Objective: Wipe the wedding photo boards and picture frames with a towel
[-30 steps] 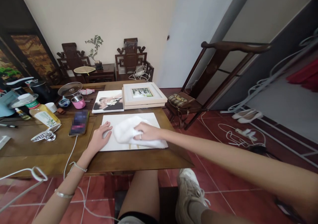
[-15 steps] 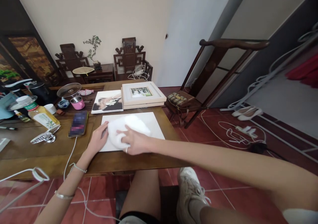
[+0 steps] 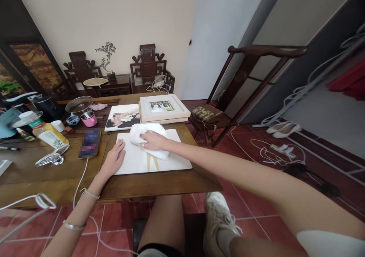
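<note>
A white cloth (image 3: pixel 148 129) lies bunched on the upper part of a white canvas panel (image 3: pixel 131 162), with my right hand (image 3: pixel 154 140) closed on it and pressing down. Below the cloth, part of a tan two-legged shape shows on the panel; the cloth hides the rest. My left hand (image 3: pixel 114 156) rests on the panel's left edge, its fingers stretched out and holding nothing.
Behind the panel are a printed picture (image 3: pixel 122 116) and stacked white frames (image 3: pixel 165 108). A phone (image 3: pixel 89 143) with a cable, a silver hair clip (image 3: pixel 53 156), a yellow bottle (image 3: pixel 48 131) and a pink cup (image 3: pixel 89 119) stand left. A wooden chair (image 3: pixel 242 74) is at right.
My right hand has moved the cloth up and away from me across the panel, uncovering the tan shape. The left hand stays at the panel's left edge.
</note>
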Available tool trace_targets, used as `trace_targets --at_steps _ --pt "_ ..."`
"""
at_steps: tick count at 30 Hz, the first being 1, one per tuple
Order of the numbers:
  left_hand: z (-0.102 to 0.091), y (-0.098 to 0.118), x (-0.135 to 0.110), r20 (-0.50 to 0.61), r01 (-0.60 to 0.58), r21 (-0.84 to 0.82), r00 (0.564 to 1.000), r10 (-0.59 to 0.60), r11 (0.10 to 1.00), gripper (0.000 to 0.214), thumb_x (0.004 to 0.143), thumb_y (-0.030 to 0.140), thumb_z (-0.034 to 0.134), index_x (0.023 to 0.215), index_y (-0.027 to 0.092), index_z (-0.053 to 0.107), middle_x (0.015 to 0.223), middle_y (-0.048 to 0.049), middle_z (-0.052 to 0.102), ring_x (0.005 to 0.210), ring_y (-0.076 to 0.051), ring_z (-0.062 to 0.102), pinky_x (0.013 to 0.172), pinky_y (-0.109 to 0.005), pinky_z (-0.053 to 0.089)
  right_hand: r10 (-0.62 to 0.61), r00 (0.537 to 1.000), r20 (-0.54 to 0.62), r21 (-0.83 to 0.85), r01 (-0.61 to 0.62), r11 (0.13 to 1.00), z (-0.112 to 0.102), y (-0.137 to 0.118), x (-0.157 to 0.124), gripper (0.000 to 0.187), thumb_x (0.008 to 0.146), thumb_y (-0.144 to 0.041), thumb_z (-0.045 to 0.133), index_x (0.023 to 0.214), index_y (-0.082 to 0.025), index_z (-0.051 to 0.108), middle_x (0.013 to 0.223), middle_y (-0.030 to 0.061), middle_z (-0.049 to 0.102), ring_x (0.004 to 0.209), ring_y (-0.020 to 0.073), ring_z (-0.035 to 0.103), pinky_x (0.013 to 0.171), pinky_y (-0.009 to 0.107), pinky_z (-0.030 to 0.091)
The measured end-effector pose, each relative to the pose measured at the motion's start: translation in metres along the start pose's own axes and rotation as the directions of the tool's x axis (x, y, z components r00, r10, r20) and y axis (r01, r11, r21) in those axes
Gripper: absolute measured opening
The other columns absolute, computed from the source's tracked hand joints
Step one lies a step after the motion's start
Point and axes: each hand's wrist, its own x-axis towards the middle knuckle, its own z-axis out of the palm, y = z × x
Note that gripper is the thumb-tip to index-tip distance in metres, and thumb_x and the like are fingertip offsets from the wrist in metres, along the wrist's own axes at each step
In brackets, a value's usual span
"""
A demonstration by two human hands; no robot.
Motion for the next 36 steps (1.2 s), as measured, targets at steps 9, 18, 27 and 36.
trace_targets --at_steps 9,18,27,36 --pt "0.001 -0.007 0.000 0.032 -0.027 -0.020 0.999 0.028 0.999 0.053 0.095 0.035 0.030 0.136 0.008 0.051 0.148 -0.0154 0.043 0.142 -0.025 0.032 0.118 -0.045 0.024 -0.364 0.907 0.210 -0.214 0.406 0.889 0.003 -0.088 -0.048 0.020 0.074 -0.032 0.067 0.087 -0.016 0.069 0.120 0.0217 0.060 0.118 0.0366 0.049 0.090 0.053 0.040" --pt "0.002 -0.007 0.000 0.022 -0.026 -0.017 0.999 0.027 1.000 0.053 0.095 0.034 0.031 0.135 0.007 0.051 0.147 -0.0165 0.043 0.142 -0.025 0.032 0.118 -0.046 0.024 -0.176 0.973 0.149 -0.079 0.189 0.979 -0.003 -0.065 -0.031 0.027 0.080 -0.036 0.058 0.090 -0.014 0.069 0.109 0.0158 0.066 0.083 0.0245 0.064 0.077 0.036 0.047" --pt "-0.004 0.005 -0.001 -0.098 0.026 -0.088 0.995 -0.035 0.996 0.060 0.097 0.049 0.029 0.136 0.010 0.051 0.145 -0.0146 0.048 0.137 -0.025 0.041 0.117 -0.043 0.027 -0.122 0.990 0.065 -0.065 0.127 0.990 -0.007 -0.031 0.008 0.026 0.085 -0.027 0.051 0.100 -0.011 0.066 0.114 0.0213 0.065 0.121 0.0345 0.051 0.098 0.050 0.036" --pt "-0.009 0.020 -0.004 -0.252 0.020 -0.214 0.965 -0.075 0.977 0.061 0.099 0.049 0.025 0.135 0.009 0.052 0.144 -0.0117 0.050 0.135 -0.021 0.044 0.116 -0.035 0.029 -0.428 0.884 0.189 0.077 0.421 0.904 -0.021 -0.082 -0.031 0.024 0.082 -0.034 0.055 0.082 -0.016 0.072 0.084 0.0115 0.072 0.077 0.0243 0.065 0.068 0.033 0.043"
